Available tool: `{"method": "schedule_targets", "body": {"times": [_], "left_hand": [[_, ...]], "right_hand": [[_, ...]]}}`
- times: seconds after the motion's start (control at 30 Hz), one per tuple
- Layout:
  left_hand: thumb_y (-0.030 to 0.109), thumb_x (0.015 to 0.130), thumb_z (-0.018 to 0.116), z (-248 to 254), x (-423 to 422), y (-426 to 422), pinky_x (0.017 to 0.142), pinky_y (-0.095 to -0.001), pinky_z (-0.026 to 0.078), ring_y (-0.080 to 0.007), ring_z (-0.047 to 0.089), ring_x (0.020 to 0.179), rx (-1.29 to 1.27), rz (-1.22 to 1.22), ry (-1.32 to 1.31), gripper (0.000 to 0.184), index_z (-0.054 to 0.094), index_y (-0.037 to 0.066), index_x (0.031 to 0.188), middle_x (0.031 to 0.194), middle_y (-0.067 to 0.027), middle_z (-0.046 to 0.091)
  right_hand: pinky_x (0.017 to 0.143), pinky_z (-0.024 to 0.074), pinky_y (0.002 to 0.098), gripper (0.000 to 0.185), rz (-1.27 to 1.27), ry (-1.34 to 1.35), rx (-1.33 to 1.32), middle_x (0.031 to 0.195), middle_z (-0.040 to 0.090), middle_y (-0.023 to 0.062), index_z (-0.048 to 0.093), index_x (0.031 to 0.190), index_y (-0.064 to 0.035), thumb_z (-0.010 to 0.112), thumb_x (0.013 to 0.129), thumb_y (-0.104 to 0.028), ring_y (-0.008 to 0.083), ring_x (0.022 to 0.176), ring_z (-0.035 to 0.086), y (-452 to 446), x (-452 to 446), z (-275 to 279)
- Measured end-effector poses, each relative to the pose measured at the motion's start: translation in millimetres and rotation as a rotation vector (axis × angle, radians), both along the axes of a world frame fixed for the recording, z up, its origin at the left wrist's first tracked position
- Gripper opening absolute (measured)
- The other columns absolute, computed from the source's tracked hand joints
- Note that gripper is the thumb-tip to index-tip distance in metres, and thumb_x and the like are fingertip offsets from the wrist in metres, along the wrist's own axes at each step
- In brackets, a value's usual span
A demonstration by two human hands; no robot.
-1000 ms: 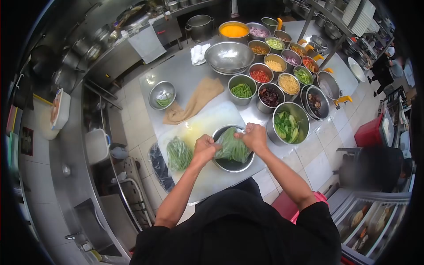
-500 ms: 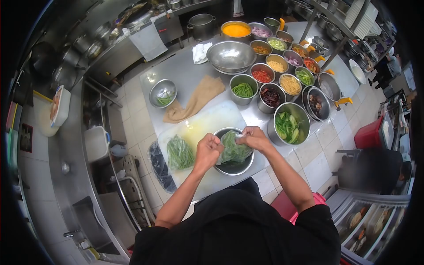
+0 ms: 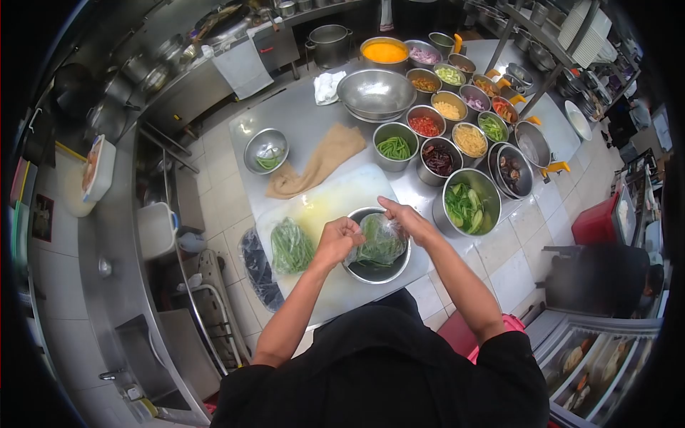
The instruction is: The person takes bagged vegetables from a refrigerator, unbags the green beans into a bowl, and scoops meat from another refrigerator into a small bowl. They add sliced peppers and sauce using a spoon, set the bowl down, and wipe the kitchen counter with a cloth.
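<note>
Black top [image 3: 385, 378], short black sleeves [image 3: 508, 367], bare forearms [image 3: 294, 310]

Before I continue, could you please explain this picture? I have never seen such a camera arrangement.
No machine here: a person works with two bare hands. One camera on the head looks forward and down, so the black shirt is the wearer's own. The left hand holds a bag of greens over or in a metal bowl; the right hand is at the bag's other side, and I cannot tell whether it grips. On the table are a white board with another bag of greens, a brown cloth beyond it and, to the right, pots of food.
</note>
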State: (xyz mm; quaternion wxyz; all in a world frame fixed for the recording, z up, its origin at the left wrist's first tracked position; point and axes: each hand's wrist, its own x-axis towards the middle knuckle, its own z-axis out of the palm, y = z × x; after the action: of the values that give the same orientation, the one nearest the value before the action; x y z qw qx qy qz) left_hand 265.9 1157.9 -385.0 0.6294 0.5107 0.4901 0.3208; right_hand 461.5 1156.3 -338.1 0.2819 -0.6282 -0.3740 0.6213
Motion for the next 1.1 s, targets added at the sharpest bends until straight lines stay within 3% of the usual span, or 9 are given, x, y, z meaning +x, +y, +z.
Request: {"method": "schedule_targets", "body": {"times": [0.17, 0.27, 0.33, 0.47, 0.53, 0.73, 0.8, 0.93, 1.1], "left_hand": [[-0.005, 0.068, 0.069, 3.0, -1.4, 3.5, 0.047, -0.0209, 0.032, -0.0051, 0.044, 0.052, -0.105, 0.009, -0.056, 0.020, 0.053, 0.006, 0.069, 0.060, 0.0022, 0.052], [-0.003, 0.070, 0.069, 1.0, -7.4, 8.4, 0.047, -0.0216, 0.031, -0.0055, 0.043, 0.052, -0.151, 0.049, -0.024, 0.023, 0.050, 0.008, 0.064, 0.060, 0.0023, 0.051], [-0.001, 0.071, 0.069, -3.8, -8.6, 8.0, 0.047, -0.0220, 0.030, -0.0058, 0.042, 0.052, -0.128, 0.079, 0.012, 0.024, 0.049, 0.009, 0.062, 0.059, 0.0024, 0.051], [0.009, 0.073, 0.073, 21.3, -8.3, -7.2, 0.048, -0.0246, 0.032, -0.0081, 0.041, 0.051, 0.179, 0.109, 0.295, 0.027, 0.048, 0.006, 0.064, 0.058, 0.0004, 0.049], [0.013, 0.074, 0.074, 37.0, -11.4, -15.8, 0.049, -0.0256, 0.034, -0.0092, 0.042, 0.052, 0.236, 0.103, 0.421, 0.028, 0.048, 0.005, 0.066, 0.057, -0.0007, 0.048], [0.014, 0.072, 0.073, 21.8, -33.1, -38.0, 0.052, -0.0347, 0.042, -0.0211, 0.049, 0.053, 0.616, -0.212, 0.466, 0.028, 0.049, 0.002, 0.068, 0.058, -0.0102, 0.051], [0.007, 0.072, 0.074, 27.1, -31.8, -42.1, 0.054, -0.0291, 0.041, -0.0102, 0.049, 0.058, 0.527, -0.237, 0.450, 0.026, 0.049, 0.004, 0.069, 0.059, -0.0025, 0.048], [0.011, 0.072, 0.073, 50.7, -28.5, -45.6, 0.051, -0.0320, 0.041, -0.0167, 0.051, 0.052, 0.418, -0.202, 0.354, 0.029, 0.046, 0.003, 0.067, 0.057, -0.0082, 0.049], [0.003, 0.081, 0.066, 66.7, -24.2, -43.5, 0.047, -0.0221, 0.038, -0.0032, 0.049, 0.057, 0.052, -0.134, -0.123, 0.023, 0.046, 0.007, 0.072, 0.063, 0.0031, 0.051]], "right_hand": [[0.052, 0.0371, 0.0280, 0.024, 0.207, -0.084, 0.072, 0.063, 0.052, 0.0000, 0.057, 0.068, -0.0057, 0.068, 0.077, -0.026, 0.0116, 0.059, 0.047, 8.5, 2.3, -19.4], [0.058, 0.0421, 0.0344, 0.032, 0.161, 0.043, 0.196, 0.062, 0.053, 0.0062, 0.053, 0.067, -0.0002, 0.072, 0.070, -0.026, 0.0196, 0.062, 0.053, 6.9, 1.3, -21.1], [0.058, 0.0432, 0.0364, 0.035, 0.161, -0.485, 0.530, 0.064, 0.057, 0.0102, 0.055, 0.075, -0.0006, 0.076, 0.069, -0.028, 0.0264, 0.060, 0.055, -1.5, -0.7, -8.5], [0.062, 0.0449, 0.0382, 0.041, 0.149, -0.439, 0.551, 0.076, 0.061, 0.0140, 0.056, 0.085, -0.0022, 0.078, 0.065, -0.031, 0.0323, 0.068, 0.057, -16.9, 4.7, -2.9], [0.063, 0.0446, 0.0337, 0.040, 0.304, -0.561, 0.923, 0.082, 0.059, 0.0094, 0.057, 0.088, -0.0045, 0.081, 0.062, -0.023, 0.0242, 0.073, 0.056, -27.9, 23.9, -12.7], [0.062, 0.0446, 0.0322, 0.028, 0.209, -0.429, 0.916, 0.084, 0.060, 0.0102, 0.060, 0.081, -0.0021, 0.078, 0.061, -0.006, 0.0238, 0.073, 0.056, -54.6, 32.2, -19.0], [0.061, 0.0439, 0.0310, 0.024, 0.176, -0.407, 0.922, 0.079, 0.059, 0.0096, 0.059, 0.078, -0.0018, 0.077, 0.064, -0.006, 0.0219, 0.068, 0.055, -59.2, 26.5, -17.0], [0.056, 0.0393, 0.0255, 0.019, 0.118, -0.272, 0.780, 0.066, 0.054, 0.0027, 0.056, 0.073, -0.0019, 0.074, 0.074, -0.009, 0.0114, 0.059, 0.049, -66.8, 24.4, -19.8], [0.051, 0.0336, 0.0210, 0.020, -0.121, -0.142, 0.658, 0.063, 0.049, -0.0054, 0.056, 0.075, -0.0034, 0.067, 0.084, -0.016, 0.0022, 0.060, 0.043, -65.1, 12.1, -12.0]]}}
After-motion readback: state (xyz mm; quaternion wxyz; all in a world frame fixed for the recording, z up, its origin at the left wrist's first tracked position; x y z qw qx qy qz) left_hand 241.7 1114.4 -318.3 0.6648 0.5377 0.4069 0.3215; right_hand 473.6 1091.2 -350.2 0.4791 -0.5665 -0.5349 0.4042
